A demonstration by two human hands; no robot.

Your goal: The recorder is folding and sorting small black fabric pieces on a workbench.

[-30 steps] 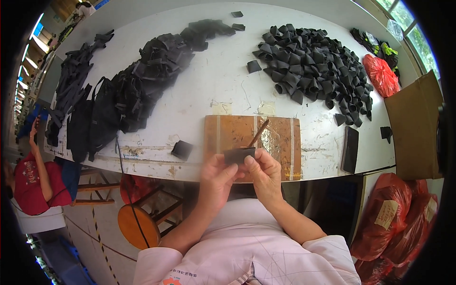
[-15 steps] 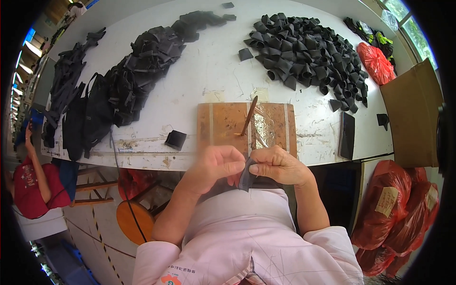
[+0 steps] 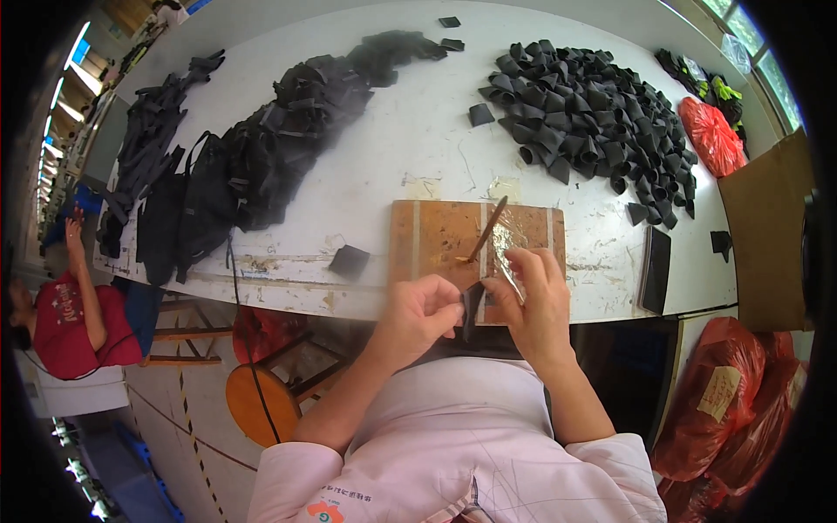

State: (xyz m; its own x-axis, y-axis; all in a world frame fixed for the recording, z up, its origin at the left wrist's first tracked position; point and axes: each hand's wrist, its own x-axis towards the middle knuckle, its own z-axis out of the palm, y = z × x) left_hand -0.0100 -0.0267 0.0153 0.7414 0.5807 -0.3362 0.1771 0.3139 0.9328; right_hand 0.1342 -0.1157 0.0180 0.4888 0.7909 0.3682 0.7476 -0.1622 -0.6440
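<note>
A small folded piece of black fabric (image 3: 472,309) is pinched in my left hand (image 3: 417,321), between thumb and fingertips, over the front edge of the table. My right hand (image 3: 539,301) is just right of it, fingers apart and raised above the board; the thumb tip is close to the piece's upper corner, and whether it touches cannot be made out. Under and beyond both hands lies a brown wooden board (image 3: 427,228) with tape strips. From it a slim wooden stick (image 3: 489,228) rises at a slant. Left of the board sits another black piece (image 3: 349,261).
A heap of black cone-like pieces (image 3: 593,109) covers the back right. Flat black pieces (image 3: 296,118) run in a long pile at left. A dark phone-like slab (image 3: 656,270), a cardboard box (image 3: 765,231) and red bags (image 3: 711,397) are at right. A co-worker (image 3: 83,322) sits far left.
My right hand has let its pinch loosen and lifted up and right, its fingers now spread. My left hand still grips the black piece. The whole view has shifted slightly.
</note>
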